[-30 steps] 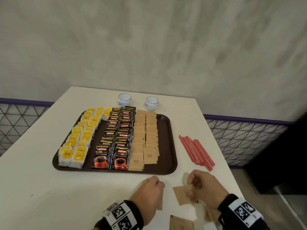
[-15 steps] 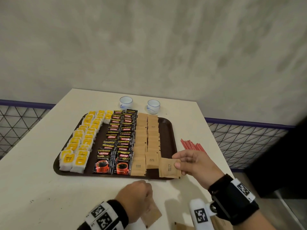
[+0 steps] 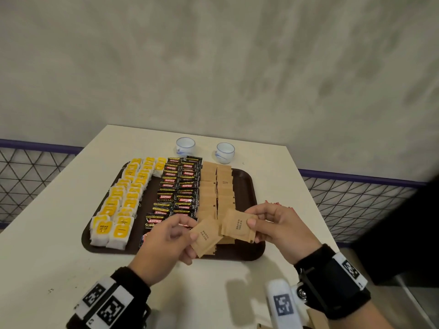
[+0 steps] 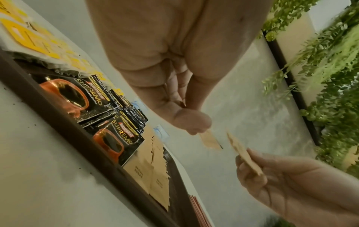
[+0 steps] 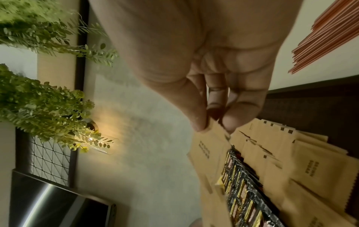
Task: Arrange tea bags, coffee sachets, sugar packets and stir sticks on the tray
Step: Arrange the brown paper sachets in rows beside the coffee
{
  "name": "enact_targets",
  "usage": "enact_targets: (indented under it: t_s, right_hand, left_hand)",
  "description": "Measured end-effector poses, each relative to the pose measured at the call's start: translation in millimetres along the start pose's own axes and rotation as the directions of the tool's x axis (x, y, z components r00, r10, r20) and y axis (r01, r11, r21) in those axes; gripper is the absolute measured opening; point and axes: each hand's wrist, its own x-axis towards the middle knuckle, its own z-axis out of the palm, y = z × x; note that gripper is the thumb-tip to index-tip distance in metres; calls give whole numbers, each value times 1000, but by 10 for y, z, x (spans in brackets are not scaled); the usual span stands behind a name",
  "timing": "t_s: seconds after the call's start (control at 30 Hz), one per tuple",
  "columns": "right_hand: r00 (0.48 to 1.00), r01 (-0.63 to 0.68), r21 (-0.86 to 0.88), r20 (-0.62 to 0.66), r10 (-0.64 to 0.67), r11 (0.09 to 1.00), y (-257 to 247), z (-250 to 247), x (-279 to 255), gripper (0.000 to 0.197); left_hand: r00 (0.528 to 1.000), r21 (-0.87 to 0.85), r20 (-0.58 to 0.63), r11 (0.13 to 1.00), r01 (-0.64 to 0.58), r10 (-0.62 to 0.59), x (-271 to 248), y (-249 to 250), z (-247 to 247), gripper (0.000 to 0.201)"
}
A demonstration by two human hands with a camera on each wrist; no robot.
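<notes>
- Tray (image 3: 247, 186) holds rows of tea bags (image 3: 123, 205), coffee sachets (image 3: 177, 188), sugar packets (image 3: 216, 186).
- Left hand (image 3: 164, 243) pinches one packet (image 3: 205, 236); right hand (image 3: 278, 230) pinches another (image 3: 237, 227).
- Sticks (image 5: 330, 35) and cups (image 3: 185, 145) lie off-tray.

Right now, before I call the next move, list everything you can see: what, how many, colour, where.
tray: one, dark brown, middle of the table.
tea bags: two rows, white with yellow labels, tray's left side; count unclear.
coffee sachets: two rows, black and red, centre of the tray.
sugar packets on tray: two rows, tan, right of the coffee.
held sugar packets: two, tan, one in the left hand, one in the right, above the tray's near edge.
stir sticks: a bundle, red, on the table right of the tray.
cups: two, white with blue, behind the tray.
table: one, cream.
left hand: pinches a packet.
right hand: pinches a packet.
</notes>
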Motion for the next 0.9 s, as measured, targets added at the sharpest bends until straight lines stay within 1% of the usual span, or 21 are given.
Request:
enact_targets:
  t_s: [0.1, 0.23, 0.5, 0.67, 0.73, 0.8, 0.9]
  right_hand:
    - [999, -12, -7, -38, 12, 1000, 45, -21, 30, 15]
    - [997, -55, 47, -53, 57, 997, 111, 1, 62, 23]
    - [994, -83, 98, -57, 89, 992, 147, 64, 115, 25]
    - [990, -120, 138, -55, 128, 983, 155, 47, 196, 20]
    - [988, -135, 119, -58, 142, 984, 159, 35, 232, 14]
    - [984, -150, 48, -85, 154, 987, 169, 24, 274, 7]
    - [976, -176, -65, -141, 166, 982, 213, 9, 320, 5]
  left_hand:
    - [1000, -68, -17, 998, -4, 3, 24, 51, -13, 13]
    - [999, -112, -36, 994, 3, -7, 51, 94, -44, 13]
    - [999, -78, -47, 997, -24, 20, 102, 126, -43, 12]
    - [997, -29, -67, 998, -50, 48, 146, 105, -54, 13]
    - [994, 59, -72, 995, -84, 88, 164, 94, -76, 16]
    - [993, 109, -54, 989, -103, 109, 171, 99, -98, 18]
    - [995, 67, -22, 993, -93, 95, 156, 143, -100, 20]
